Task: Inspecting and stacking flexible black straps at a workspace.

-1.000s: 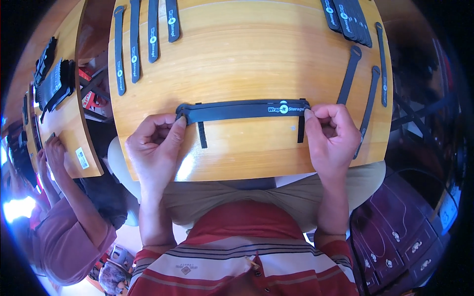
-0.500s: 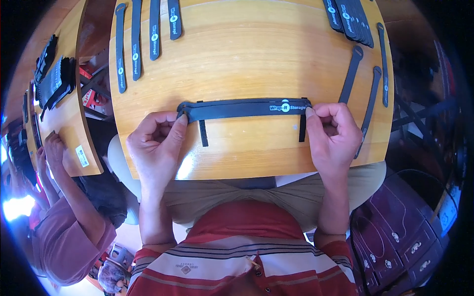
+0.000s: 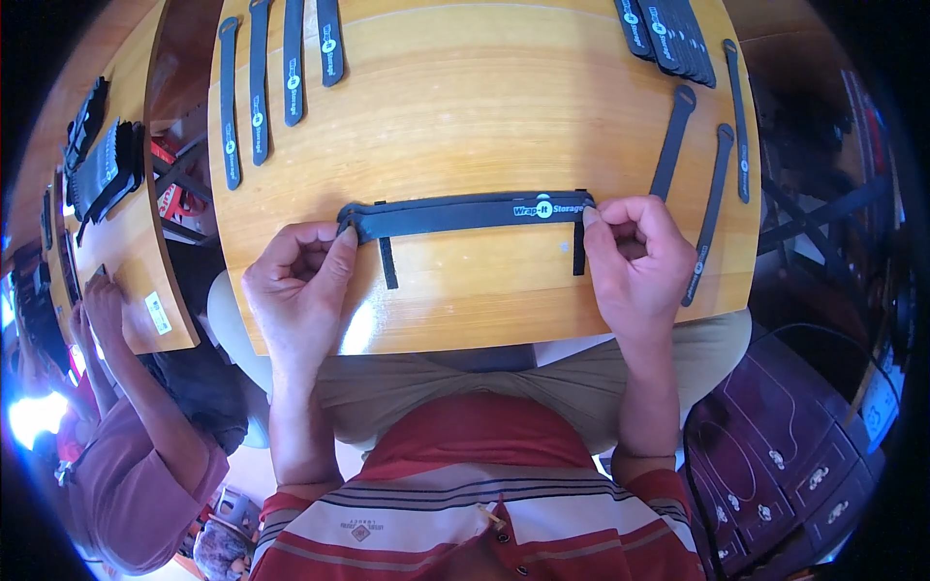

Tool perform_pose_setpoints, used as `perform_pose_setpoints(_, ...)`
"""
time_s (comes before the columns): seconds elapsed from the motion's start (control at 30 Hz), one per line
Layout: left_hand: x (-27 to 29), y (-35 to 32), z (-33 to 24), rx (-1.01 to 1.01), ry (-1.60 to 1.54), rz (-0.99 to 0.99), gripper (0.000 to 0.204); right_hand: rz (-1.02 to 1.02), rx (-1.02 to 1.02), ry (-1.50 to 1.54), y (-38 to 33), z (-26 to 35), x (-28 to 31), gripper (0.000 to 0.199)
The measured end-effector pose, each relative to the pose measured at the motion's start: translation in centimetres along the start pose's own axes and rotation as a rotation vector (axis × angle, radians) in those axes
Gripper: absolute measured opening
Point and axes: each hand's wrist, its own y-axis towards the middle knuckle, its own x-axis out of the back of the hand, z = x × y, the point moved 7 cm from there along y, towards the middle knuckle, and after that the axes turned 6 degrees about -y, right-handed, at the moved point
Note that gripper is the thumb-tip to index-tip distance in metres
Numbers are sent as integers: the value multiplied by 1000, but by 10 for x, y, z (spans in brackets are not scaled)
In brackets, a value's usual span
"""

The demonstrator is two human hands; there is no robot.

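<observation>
A stack of black cable straps (image 3: pixel 455 215) is stretched level across the near part of the table, with white lettering at its right end. My left hand (image 3: pixel 300 281) pinches its rounded left end between thumb and fingers. At the lettered right end, my right hand (image 3: pixel 639 257) has the same kind of pinch on it. Two short narrow black strips, a left one (image 3: pixel 388 263) and a right one (image 3: pixel 578 252), run crosswise beneath the stack and stick out on its near side. My fingertips partly hide both ends.
Several single straps (image 3: pixel 294 68) lie at the table's far left. A fanned pile of straps (image 3: pixel 673 39) lies far right, with loose straps (image 3: pixel 673 145) nearer my right hand on the wooden table (image 3: pixel 465 126). To the left, another person (image 3: pixel 145 436) works at a second table (image 3: pixel 165 281).
The view has shifted slightly, so the table and straps appear a little further left. Both hands keep their pinch on the strap stack.
</observation>
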Motion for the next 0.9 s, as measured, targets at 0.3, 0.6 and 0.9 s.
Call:
perform_pose_setpoints(0.3,0,1,3,29,-12,-14,8,-48,-9,17,1,0,0,13)
perform_pose_setpoints(0.6,-5,2,-7,-9,92,-26,9,-37,19,-47,2,6,-1,13)
perform_pose_setpoints(0.9,-3,3,-7,-82,162,-12,13,-13,47,-126,3,9,0,5)
